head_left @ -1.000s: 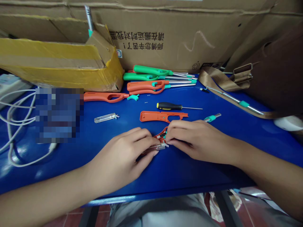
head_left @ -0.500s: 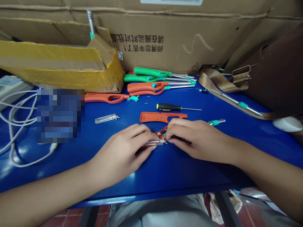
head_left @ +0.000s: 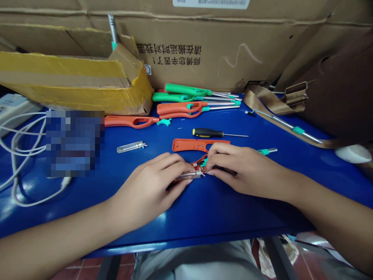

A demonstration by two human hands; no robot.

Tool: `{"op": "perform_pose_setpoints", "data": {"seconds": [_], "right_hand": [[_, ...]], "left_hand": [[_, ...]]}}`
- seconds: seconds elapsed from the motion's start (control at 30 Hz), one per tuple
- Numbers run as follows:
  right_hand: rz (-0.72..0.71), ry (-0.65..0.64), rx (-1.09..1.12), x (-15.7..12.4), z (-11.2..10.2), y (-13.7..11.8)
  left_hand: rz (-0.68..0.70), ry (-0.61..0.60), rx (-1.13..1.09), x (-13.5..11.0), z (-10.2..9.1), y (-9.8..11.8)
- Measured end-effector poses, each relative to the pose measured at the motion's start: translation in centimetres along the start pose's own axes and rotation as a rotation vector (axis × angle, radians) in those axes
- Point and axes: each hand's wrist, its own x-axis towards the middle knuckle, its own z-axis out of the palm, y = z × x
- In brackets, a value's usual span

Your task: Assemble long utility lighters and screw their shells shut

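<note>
Between thumb and fingers, my left hand (head_left: pixel 159 181) grips a clear lighter fuel tank (head_left: pixel 189 175) at the near side of an opened orange lighter shell (head_left: pixel 200 160). My right hand (head_left: pixel 236 165) is pinched at the tank's nozzle end; a thin tube or wire seems to lie at its fingertips, too small to make out. The fingers hide much of the shell. Beyond them lies the other orange shell half (head_left: pixel 189 145). A metal lighter barrel with a green collar (head_left: pixel 264 151) sticks out past my right hand. A second clear fuel tank (head_left: pixel 130 147) lies to the left.
A black-and-yellow screwdriver (head_left: pixel 208 132) lies behind the shell half. Green lighters (head_left: pixel 186 90) and orange lighters (head_left: pixel 177 109) are piled farther back. At left stand a yellow-taped carton (head_left: pixel 96 93) and white cables (head_left: pixel 17 171). A brown strap (head_left: pixel 262 101) and a barrel (head_left: pixel 311 135) lie right.
My right fingertips have shifted slightly right, away from the tank's nozzle, showing more of the parts there. My left hand keeps its grip on the tank, nearly still.
</note>
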Motion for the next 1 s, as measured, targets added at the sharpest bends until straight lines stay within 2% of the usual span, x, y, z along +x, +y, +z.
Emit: {"op": "perform_pose_setpoints", "data": {"seconds": [0.5,1.0], "right_hand": [[-0.005,0.014,-0.027,0.19,0.18,-0.18],[-0.098,0.092,-0.018,0.1,0.72,-0.27]], "left_hand": [[0.023,0.014,0.0,-0.08,0.06,0.03],[0.107,0.023,0.091,0.03,0.04,0.04]]}}
